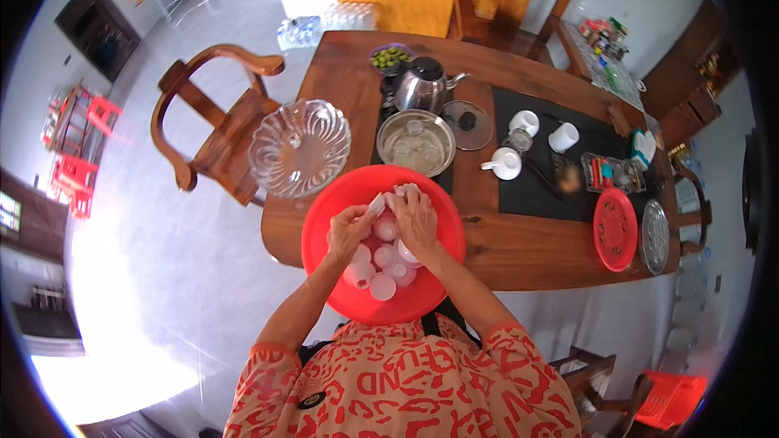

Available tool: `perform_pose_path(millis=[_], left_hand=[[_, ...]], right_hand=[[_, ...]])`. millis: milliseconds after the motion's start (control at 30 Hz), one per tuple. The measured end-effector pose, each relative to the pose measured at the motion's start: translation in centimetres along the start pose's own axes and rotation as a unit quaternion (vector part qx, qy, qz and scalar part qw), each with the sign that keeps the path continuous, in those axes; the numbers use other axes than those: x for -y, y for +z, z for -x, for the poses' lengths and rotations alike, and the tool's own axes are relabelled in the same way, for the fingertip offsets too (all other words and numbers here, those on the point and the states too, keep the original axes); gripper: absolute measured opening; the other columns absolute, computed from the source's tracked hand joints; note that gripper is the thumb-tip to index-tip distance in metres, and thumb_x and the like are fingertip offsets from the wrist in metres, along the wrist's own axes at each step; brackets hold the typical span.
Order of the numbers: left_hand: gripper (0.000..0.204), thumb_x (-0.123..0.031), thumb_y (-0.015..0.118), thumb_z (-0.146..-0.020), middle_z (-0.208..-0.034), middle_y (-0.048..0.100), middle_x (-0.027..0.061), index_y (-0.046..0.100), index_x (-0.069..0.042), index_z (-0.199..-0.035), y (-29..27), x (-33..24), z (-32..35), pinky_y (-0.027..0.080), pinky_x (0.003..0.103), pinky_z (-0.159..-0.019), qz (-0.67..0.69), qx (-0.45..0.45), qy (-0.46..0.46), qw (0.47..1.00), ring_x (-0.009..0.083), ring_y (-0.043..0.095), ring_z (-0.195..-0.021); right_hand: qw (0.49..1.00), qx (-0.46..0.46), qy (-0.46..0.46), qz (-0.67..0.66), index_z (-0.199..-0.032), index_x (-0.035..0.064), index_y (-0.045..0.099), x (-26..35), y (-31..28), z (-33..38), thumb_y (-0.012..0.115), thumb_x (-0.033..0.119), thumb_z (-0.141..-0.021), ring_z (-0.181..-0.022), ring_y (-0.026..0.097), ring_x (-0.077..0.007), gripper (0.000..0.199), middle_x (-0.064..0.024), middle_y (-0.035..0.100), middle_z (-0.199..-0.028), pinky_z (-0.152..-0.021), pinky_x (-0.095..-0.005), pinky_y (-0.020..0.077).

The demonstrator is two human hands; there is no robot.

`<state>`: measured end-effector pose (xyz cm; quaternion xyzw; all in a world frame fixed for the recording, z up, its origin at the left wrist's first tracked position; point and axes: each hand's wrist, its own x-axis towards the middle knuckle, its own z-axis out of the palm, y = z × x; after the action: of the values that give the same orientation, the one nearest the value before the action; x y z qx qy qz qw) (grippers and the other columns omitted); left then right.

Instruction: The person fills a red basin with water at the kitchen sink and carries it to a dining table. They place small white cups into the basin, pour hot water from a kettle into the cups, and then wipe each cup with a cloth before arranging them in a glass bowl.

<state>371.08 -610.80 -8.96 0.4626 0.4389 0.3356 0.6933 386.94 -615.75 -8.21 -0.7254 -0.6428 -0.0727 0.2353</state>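
Both my hands are over a large red plastic basin [320,276], which sits at the table's near edge. Several small white cups [383,286] lie jumbled in the basin, some upright and some on their sides. My left hand [349,229] is closed, pinching a small white piece [376,204] between thumb and fingers. Close beside it, my right hand [415,221] curls its fingers over something pale, mostly hidden under them. Whether these pale things are cups or cloth, I cannot tell.
Just beyond the basin stands a steel bowl [381,146] with glasses in it, by a steel kettle [419,89] and a glass lid [472,126]. A fluted glass bowl [268,164] is at left. White mugs [563,138] and a red plate [604,255] are at right.
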Motion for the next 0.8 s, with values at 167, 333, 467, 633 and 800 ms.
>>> perform_pose_path(millis=[167,333,467,633,800], left_hand=[[0.014,-0.015,0.064,-0.087,-0.085,0.064,0.0007,0.064,-0.003,-0.095,0.6,-0.2,0.1,0.045,0.020,-0.064,-0.018,-0.037,0.034,0.999,0.0064,0.056,-0.074],[0.014,-0.016,0.066,-0.086,-0.080,0.063,-0.0011,0.065,-0.004,-0.094,0.2,-1.7,1.2,0.045,0.020,-0.059,0.039,-0.085,0.024,0.995,0.0060,0.055,-0.070],[0.017,-0.021,0.067,-0.085,-0.082,0.064,0.0004,0.065,-0.007,-0.096,0.8,-4.2,2.6,0.046,0.024,-0.063,0.036,-0.085,-0.084,0.992,0.0080,0.057,-0.075],[0.021,-0.023,0.064,-0.087,-0.094,0.063,0.0017,0.060,-0.010,-0.102,0.6,-3.0,1.8,0.050,0.027,-0.063,0.115,-0.090,-0.075,0.986,0.0124,0.060,-0.084],[0.019,-0.015,0.055,-0.092,-0.103,0.061,0.0056,0.055,-0.008,-0.109,3.2,-3.7,2.1,0.054,0.032,-0.078,0.320,-0.043,-0.052,0.945,0.0167,0.061,-0.089]], right_hand=[[0.974,0.160,-0.126,-0.097,-0.106,0.0087,0.060,-0.8,2.9,0.5,0.056,0.014,-0.079,-0.097,0.055,-0.0332,0.027,-0.0133,0.055,-0.105,-0.074,-0.0438,0.0500],[0.987,0.125,-0.095,0.028,-0.105,0.0096,0.061,-0.3,0.9,0.3,0.056,0.012,-0.078,-0.098,0.058,-0.0313,0.027,-0.0114,0.057,-0.111,-0.077,-0.0417,0.0507],[0.937,0.223,-0.071,-0.260,-0.105,0.0068,0.060,-3.1,3.2,0.5,0.060,0.007,-0.074,-0.089,0.060,-0.0294,0.031,-0.0147,0.059,-0.101,-0.076,-0.0414,0.0501],[0.858,0.135,0.023,-0.494,-0.107,0.0034,0.055,2.0,-5.0,-1.6,0.060,0.006,-0.076,-0.091,0.055,-0.0350,0.031,-0.0167,0.056,-0.101,-0.080,-0.0433,0.0444],[0.933,-0.041,-0.117,-0.337,-0.107,0.0010,0.051,5.1,-3.8,-1.9,0.059,0.009,-0.078,-0.097,0.046,-0.0351,0.032,-0.0170,0.050,-0.104,-0.086,-0.0454,0.0353]])
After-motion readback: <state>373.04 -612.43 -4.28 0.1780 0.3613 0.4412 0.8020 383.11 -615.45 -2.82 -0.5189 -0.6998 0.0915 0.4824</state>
